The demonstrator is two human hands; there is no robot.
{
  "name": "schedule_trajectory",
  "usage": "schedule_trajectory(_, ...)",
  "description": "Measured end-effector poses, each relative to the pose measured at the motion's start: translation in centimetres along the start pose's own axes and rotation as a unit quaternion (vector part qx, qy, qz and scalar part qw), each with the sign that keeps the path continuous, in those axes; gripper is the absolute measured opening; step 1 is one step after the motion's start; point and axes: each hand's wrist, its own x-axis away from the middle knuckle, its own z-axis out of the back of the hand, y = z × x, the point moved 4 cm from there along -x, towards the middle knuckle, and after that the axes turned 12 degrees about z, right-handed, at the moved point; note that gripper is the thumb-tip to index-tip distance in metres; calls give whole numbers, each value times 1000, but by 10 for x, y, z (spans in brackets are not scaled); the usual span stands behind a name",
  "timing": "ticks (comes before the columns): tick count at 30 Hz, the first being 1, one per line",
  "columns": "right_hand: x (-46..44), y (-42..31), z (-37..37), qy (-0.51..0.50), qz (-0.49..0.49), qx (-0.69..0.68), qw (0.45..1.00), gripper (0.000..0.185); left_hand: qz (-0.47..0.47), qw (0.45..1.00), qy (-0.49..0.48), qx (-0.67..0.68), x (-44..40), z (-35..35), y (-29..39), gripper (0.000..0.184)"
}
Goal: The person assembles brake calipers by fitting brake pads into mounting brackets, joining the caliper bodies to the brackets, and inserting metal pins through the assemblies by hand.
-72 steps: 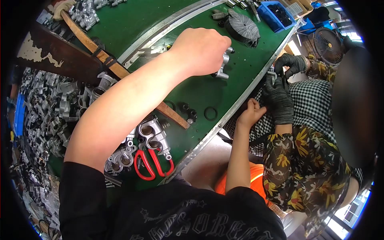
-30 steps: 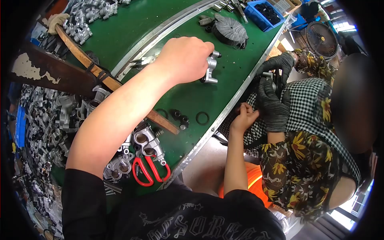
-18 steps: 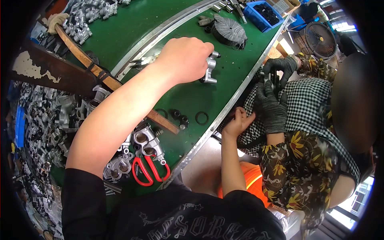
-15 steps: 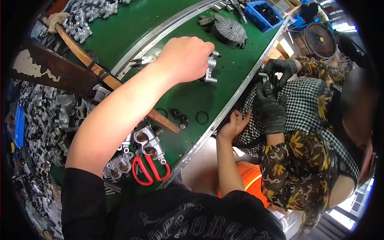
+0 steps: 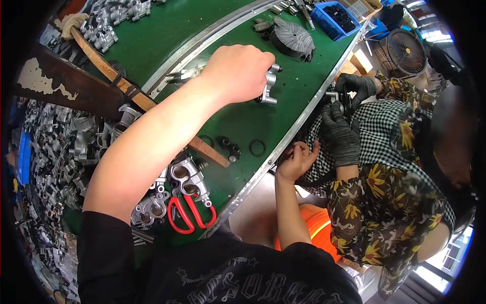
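Currently, One Closed Grip and One Free Palm

I have the left hand [image 5: 240, 73] palm down, fingers curled about a silver cast-metal part [image 5: 269, 87] at the green tabletop [image 5: 248, 121]. The part pokes out past the thumb side; the fingertips are hidden beneath, so I can't tell exactly how they meet it, or whether it rests on the surface. The right hand [image 5: 297, 162] is off the bench, palm up, fingers loosely bent, holding nothing that I can see, just beside a co-worker's dark-grey gloved hand [image 5: 341, 139].

I judge the step in hand to be a hold. Any move from here calls, I think, for a sure pinch and a slight lift before sideways travel. Bringing the right hand in would need a path clear of that glove and over the bare metal edge strip [image 5: 252, 181]. Nearer the body, I'd mind the flat black rubber ring [image 5: 250, 148], the small black cylindrical pieces [image 5: 234, 150] and the red-handled scissors [image 5: 194, 210] beside a silver twin-bore housing [image 5: 197, 177].
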Motion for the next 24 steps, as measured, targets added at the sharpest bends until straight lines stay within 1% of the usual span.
schedule_trajectory(1, 0, 1, 1, 3, -2, -6, 1000, 54, 1, 1000, -3, -1, 0, 1, 0, 11)
schedule_trajectory(4, 1, 7, 4, -10, 2, 7, 1000, 53, -7, 999, 36, 6, 1, -3, -2, 5)
schedule_trajectory(6, 1, 7, 3, -22, 8, 20, 1000, 53, -5, 999, 35, 7, 1, -4, -3, 5)
schedule_trajectory(7, 2, 7, 2, -28, 10, 26, 999, 53, -4, 999, 34, 7, 1, -5, -3, 5)
schedule_trajectory(10, 5, -2, -1, -51, 38, 1, 998, 54, 5, 1000, -12, -9, 1, -3, -1, 13)
schedule_trajectory(13, 9, -22, -7, -149, 158, 33, 976, 56, -3, 1000, -6, 2, 2, -2, 0, 14)
schedule_trajectory(16, 20, -32, -6, -187, 227, 91, 951, 58, 29, 1000, -1, -5, 2, 1, 1, 16)
schedule_trajectory(17, 24, -37, -8, -172, 238, 111, 949, 59, 30, 999, -10, -9, 4, 5, 2, 16)
schedule_trajectory(18, 29, -38, -5, -189, 171, 101, 962, 49, 34, 999, -20, -14, 6, 9, 1, 16)
schedule_trajectory(20, 32, -52, -8, -271, 297, 195, 895, 37, -3, 990, 94, 106, 7, 14, -6, 20)
schedule_trajectory(21, 34, -54, -4, -302, 290, 201, 886, 32, -4, 988, 97, 120, 5, 12, -9, 23)
schedule_trajectory(22, 42, -59, -8, -297, 263, 159, 904, 31, -3, 986, 98, 134, 4, 11, -13, 27)
schedule_trajectory(23, 49, -63, -11, -290, 236, 115, 920, 30, -20, 981, 105, 160, 5, 10, -17, 27)
schedule_trajectory(24, 59, -74, -14, -306, 264, 54, 913, 32, -42, 974, 114, 189, 7, 15, -15, 27)
